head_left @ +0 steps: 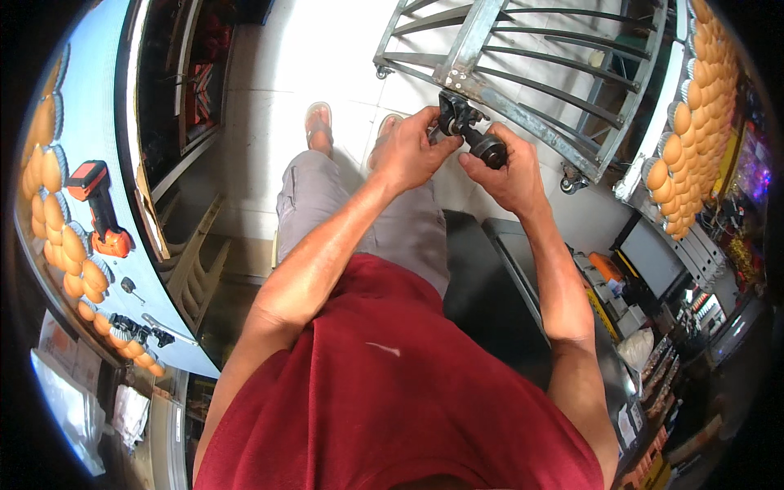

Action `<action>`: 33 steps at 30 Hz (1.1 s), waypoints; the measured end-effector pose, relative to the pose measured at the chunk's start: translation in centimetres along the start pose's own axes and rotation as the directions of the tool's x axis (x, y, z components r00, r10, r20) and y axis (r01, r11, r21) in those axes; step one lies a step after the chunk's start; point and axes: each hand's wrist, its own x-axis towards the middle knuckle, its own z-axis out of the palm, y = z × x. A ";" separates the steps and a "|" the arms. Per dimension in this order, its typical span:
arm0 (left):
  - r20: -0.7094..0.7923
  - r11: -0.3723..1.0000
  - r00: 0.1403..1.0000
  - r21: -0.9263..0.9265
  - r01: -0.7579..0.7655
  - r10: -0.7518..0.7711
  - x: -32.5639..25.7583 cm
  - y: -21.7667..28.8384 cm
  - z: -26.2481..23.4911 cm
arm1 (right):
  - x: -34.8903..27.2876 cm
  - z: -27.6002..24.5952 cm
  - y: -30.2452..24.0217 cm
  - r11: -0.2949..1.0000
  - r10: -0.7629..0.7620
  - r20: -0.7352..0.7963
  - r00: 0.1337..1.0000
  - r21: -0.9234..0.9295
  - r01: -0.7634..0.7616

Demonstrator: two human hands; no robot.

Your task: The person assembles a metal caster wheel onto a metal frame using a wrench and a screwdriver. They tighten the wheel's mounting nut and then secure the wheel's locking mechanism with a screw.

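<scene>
Between my two hands is a black metal fitting with a thick round end and a bracket-like upper part; its exact kind is not clear. The fingers of my left hand close around its left side, near the bracket. My right hand grips the round end, thumb below and fingers partly hidden behind it. Just beyond stands a grey metal rack frame with curved bars and small casters. The bracket overlaps its lower rail in view; I cannot tell if they are joined.
To the left, a pale blue counter holds an orange-and-black cordless drill, a key-like item and another black metal fitting. Egg trays line the counter, and more eggs are at right. A black seat lies beneath me.
</scene>
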 end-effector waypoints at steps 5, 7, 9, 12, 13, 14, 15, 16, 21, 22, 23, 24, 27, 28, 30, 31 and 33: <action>0.270 0.992 0.956 0.068 0.104 -0.119 1.8 1.3 -2.7 | 0.8 -0.7 -1.6 0.968 -0.082 0.053 0.995 -0.234 0.092; 0.305 0.984 0.940 0.141 0.111 -0.150 2.3 2.9 -3.8 | 1.2 -1.0 -2.5 0.961 -0.018 0.075 0.997 -0.272 0.038; 0.297 0.981 0.942 0.153 0.116 -0.158 2.2 3.3 -4.1 | 1.4 0.0 -1.8 0.990 0.133 0.053 0.990 0.050 -0.135; 0.268 0.986 0.950 0.087 0.143 -0.161 1.6 3.8 -3.7 | 0.0 2.6 -2.2 0.638 0.474 0.084 0.876 0.653 -0.408; 0.263 0.982 0.947 0.070 0.173 -0.186 1.4 4.2 -3.8 | -0.3 3.6 -3.0 0.499 0.527 0.107 0.843 0.764 -0.409; 0.259 0.978 0.943 0.054 0.203 -0.210 1.4 4.5 -3.8 | -0.5 4.2 -3.4 0.345 0.573 0.138 0.808 0.853 -0.391; 0.262 0.979 0.943 0.046 0.201 -0.206 1.4 4.2 -3.7 | -0.5 4.1 -3.4 0.343 0.581 0.143 0.801 0.849 -0.401; 0.266 0.979 0.942 0.039 0.199 -0.202 1.5 3.8 -3.7 | -0.4 4.0 -3.4 0.341 0.589 0.149 0.795 0.845 -0.411; 0.263 0.990 0.956 0.076 0.116 -0.132 1.7 3.9 -3.9 | 1.1 0.6 -2.5 0.976 0.196 0.003 0.981 -0.098 -0.194; 0.262 0.991 0.956 0.068 0.114 -0.128 1.6 3.8 -3.8 | 1.3 0.3 -2.4 0.975 0.204 0.020 0.979 -0.099 -0.201; 0.260 0.992 0.958 0.061 0.113 -0.125 1.6 3.6 -3.7 | 1.5 0.1 -2.3 0.973 0.212 0.037 0.976 -0.100 -0.208; 0.253 0.992 0.960 0.054 0.111 -0.121 1.7 3.5 -3.7 | 1.7 0.2 -2.3 0.973 0.216 0.057 0.975 -0.101 -0.210; 0.260 0.979 0.945 0.091 0.182 -0.200 1.7 3.8 -3.7 | 0.3 3.2 -1.7 0.664 0.509 0.054 0.859 0.610 -0.432; 0.267 0.979 0.942 0.080 0.187 -0.201 1.7 3.7 -3.6 | -0.1 4.2 -2.0 0.419 0.600 0.119 0.791 0.795 -0.438; 0.280 0.979 0.939 0.057 0.194 -0.202 1.8 3.7 -3.7 | -0.1 5.9 -3.2 0.086 0.624 0.230 0.747 0.930 -0.358; 0.278 0.977 0.937 0.083 0.196 -0.211 1.9 3.8 -3.8 | 0.1 6.0 -3.4 0.041 0.606 0.253 0.754 0.937 -0.347; 0.275 0.970 0.933 0.134 0.201 -0.231 1.8 4.2 -4.0 | 0.0 5.0 -3.6 0.079 0.617 0.290 0.732 0.902 -0.424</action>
